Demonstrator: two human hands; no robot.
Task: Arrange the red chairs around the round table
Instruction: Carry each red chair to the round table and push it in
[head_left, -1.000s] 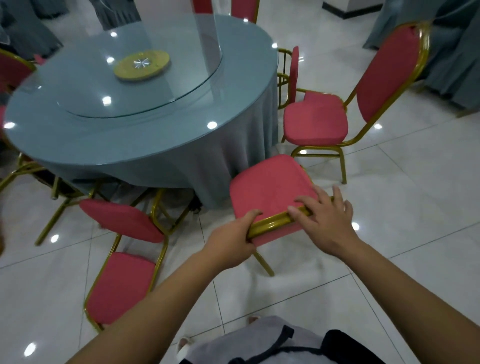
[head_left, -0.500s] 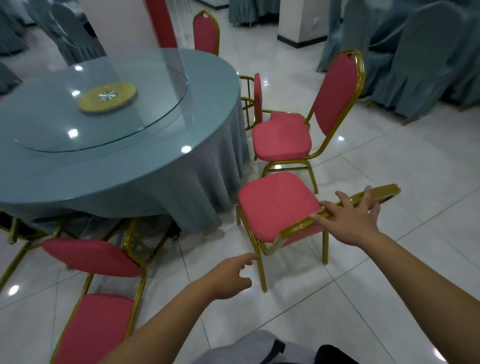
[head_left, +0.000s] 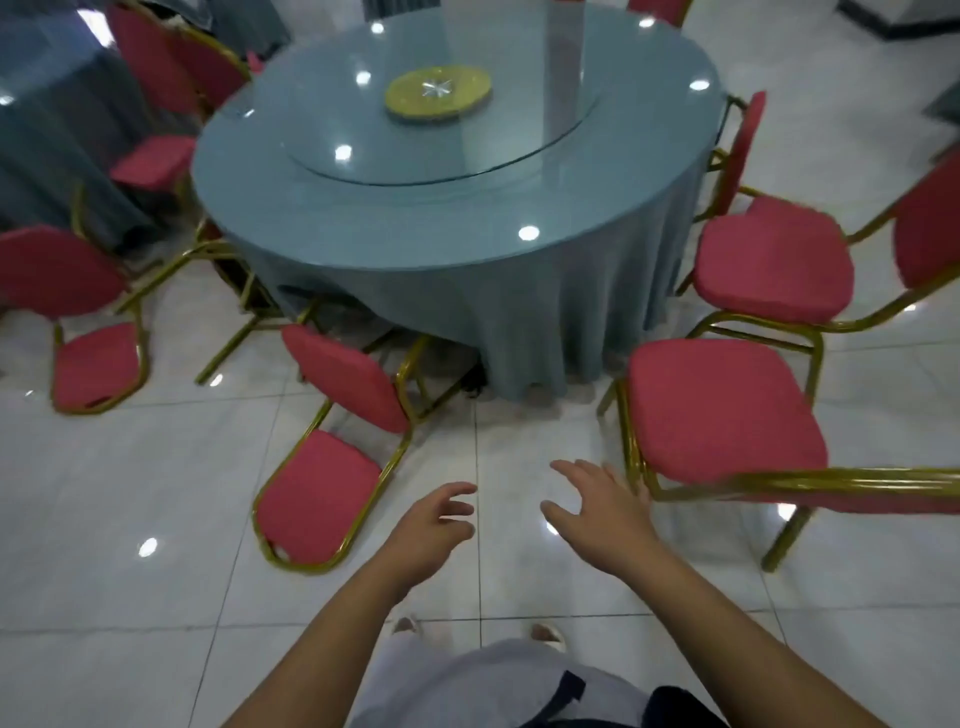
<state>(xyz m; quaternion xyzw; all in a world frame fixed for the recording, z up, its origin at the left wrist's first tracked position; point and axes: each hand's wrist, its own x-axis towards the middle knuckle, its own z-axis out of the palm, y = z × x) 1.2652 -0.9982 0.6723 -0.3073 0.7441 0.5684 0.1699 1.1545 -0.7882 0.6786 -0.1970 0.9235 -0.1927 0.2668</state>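
Finding: both hands have let go of the upright chair (head_left: 722, 405). A second ago both hands held its gold back rail, and half a second ago only the right hand rested there. Now the left hand (head_left: 431, 525) and right hand (head_left: 597, 509) hang over the floor (head_left: 156, 467) on the near side of the round table (head_left: 467, 249). Their fingers are loosely spread and hold nothing. The right hand's fingertips lie just beside the chair frame; whether they touch it cannot be confirmed.

Position: the upright chair stands on its legs at the table's near right, with its seat turned to the cloth. A neighbouring chair (head_left: 774, 260) stands further round the table's right side.

Outstanding: at the table's near left a fallen chair (head_left: 322, 493) lies on its back, legs toward the cloth. A second fallen chair (head_left: 93, 364) lies off the table's left side.

Assessment: the upright chair appears to be in its place. The fallen chair, nearest the left hand, is likely next. It must be stood up and turned in. Its legs lie close to other frames under the cloth and may snag.
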